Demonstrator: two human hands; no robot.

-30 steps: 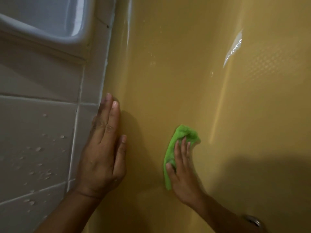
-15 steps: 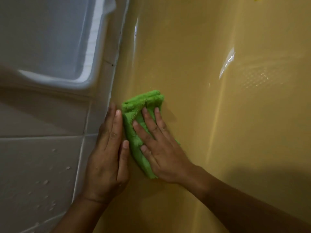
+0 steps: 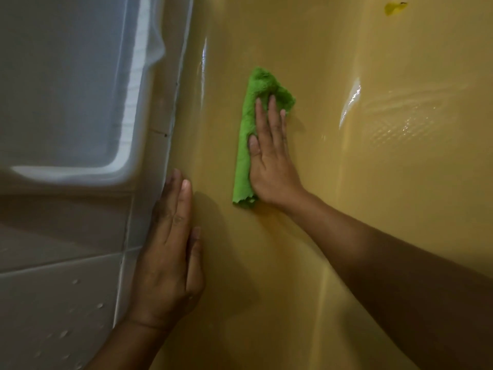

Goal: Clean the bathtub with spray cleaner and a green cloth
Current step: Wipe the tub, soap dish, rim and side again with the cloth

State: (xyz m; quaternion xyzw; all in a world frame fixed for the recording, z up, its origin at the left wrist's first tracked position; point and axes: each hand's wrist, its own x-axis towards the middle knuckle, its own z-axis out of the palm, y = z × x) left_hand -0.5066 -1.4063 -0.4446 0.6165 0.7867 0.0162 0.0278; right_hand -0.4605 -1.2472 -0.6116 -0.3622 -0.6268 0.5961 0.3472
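We look down into a yellow tub, its glossy wall filling most of the view. The right hand lies flat on a green cloth, fingers straight and thumb out on the fabric, pressing it against the wall a little in from the tub's left edge. The cloth is folded into a long strip. Its fluffy top pokes out beyond the fingertips and its lower end shows beside the heel of the hand. The left hand rests flat, fingers together and holding nothing, along the tub's left edge where it meets grey tile. Water drops dot the tile, and a white basin sits above it. A small yellow scrap shows near the tub's top right corner. No spray bottle is in view. We judge the cloth soft, light and limp, so it may bunch or slip under a loose palm, and the tub looks wet and slick. A flat palm over the middle of the strip seems the surest hold.
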